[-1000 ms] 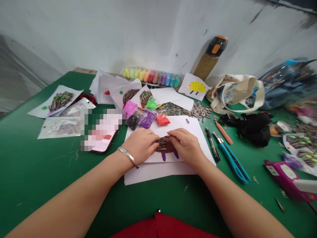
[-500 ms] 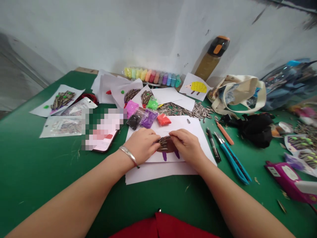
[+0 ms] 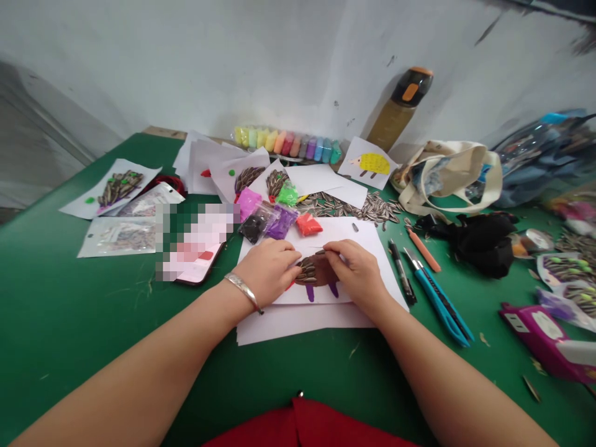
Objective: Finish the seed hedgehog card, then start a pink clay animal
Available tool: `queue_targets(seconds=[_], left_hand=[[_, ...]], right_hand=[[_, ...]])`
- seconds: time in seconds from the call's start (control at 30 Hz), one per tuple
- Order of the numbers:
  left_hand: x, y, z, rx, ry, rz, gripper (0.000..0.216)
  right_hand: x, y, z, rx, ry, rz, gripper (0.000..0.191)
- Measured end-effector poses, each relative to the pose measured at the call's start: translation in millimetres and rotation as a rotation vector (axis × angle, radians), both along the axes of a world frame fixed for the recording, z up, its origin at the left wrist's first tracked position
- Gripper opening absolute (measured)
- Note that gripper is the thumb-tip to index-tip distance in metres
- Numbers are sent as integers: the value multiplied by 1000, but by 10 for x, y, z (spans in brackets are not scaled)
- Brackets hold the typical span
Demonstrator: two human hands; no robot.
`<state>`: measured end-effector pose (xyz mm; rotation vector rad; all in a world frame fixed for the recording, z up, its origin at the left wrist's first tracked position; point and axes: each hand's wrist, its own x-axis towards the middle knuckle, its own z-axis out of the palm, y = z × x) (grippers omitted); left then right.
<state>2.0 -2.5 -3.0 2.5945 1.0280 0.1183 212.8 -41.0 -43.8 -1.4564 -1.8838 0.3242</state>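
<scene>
A brown clay animal body [image 3: 326, 272] with purple legs lies on a white paper sheet [image 3: 284, 320]. Several striped sunflower seeds [image 3: 306, 269] cover its left part. My left hand [image 3: 270, 270] rests at the body's left end, fingers loosely bent and thumb apart, beside the seeds. A bit of red shows under its thumb. At the body's upper edge, my right hand [image 3: 356, 270] pinches a sunflower seed [image 3: 320, 252] between thumb and forefinger. The body's right end is hidden behind that hand.
Clay packets [image 3: 279, 221] and a seed pile [image 3: 326, 205] lie beyond the sheet. At left is a phone [image 3: 193, 257]; at right, a pen [image 3: 401, 273], a blue cutter [image 3: 440, 301] and a magenta glue gun [image 3: 535, 332]. A bottle [image 3: 400, 108] stands by the wall.
My right hand has shifted slightly right and up, and more of the seed at its fingertips shows. My left hand stays almost in place.
</scene>
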Motion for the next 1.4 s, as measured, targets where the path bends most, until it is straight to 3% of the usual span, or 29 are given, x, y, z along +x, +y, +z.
queue_targets(seconds=[0.63, 1.4], left_hand=[[-5, 1, 19, 0, 33, -31, 20], [14, -20, 22, 3, 49, -31, 18]], right_hand=[[-13, -18, -2, -50, -19, 78, 17], [-55, 24, -14, -13, -103, 53, 16]])
